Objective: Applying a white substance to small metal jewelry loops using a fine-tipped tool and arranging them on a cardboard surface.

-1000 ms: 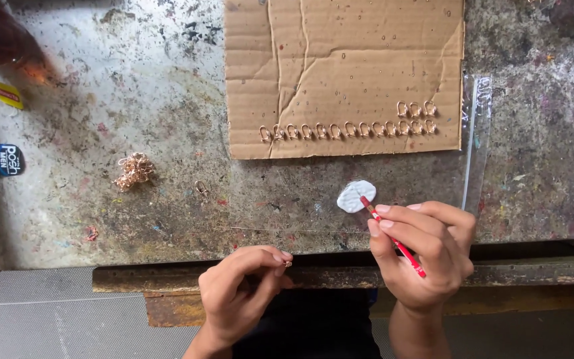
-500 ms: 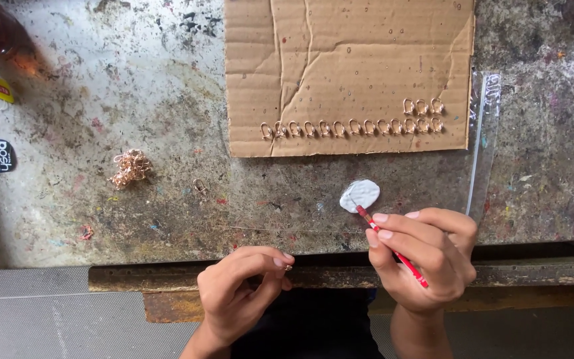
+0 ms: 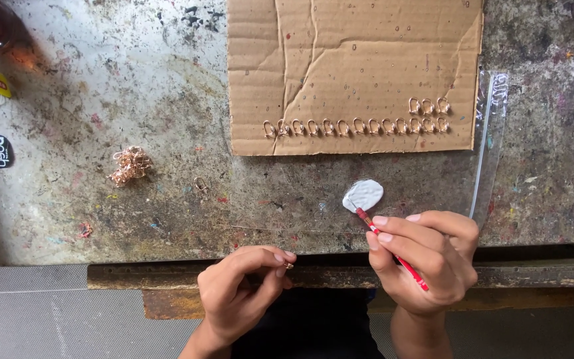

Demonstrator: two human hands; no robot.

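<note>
Two hands grip: right hand [image 3: 426,256] a thin red stick [image 3: 393,252], left hand [image 3: 240,292] a tiny coppery ring [image 3: 288,265].

Your left hand [image 3: 244,292] and right hand [image 3: 426,262] sit at the near edge of the worktop [image 3: 68,100]. Straight ahead of the right hand lies a small white pad [image 3: 365,194], and beyond it a cardboard sheet [image 3: 353,60] carrying a row of small metal rings [image 3: 357,126]. A clear plastic bag [image 3: 489,146] lies along its right side. Left of the cardboard the surface is open, apart from a heap of rings [image 3: 129,165] and one loose ring [image 3: 200,185].
</note>
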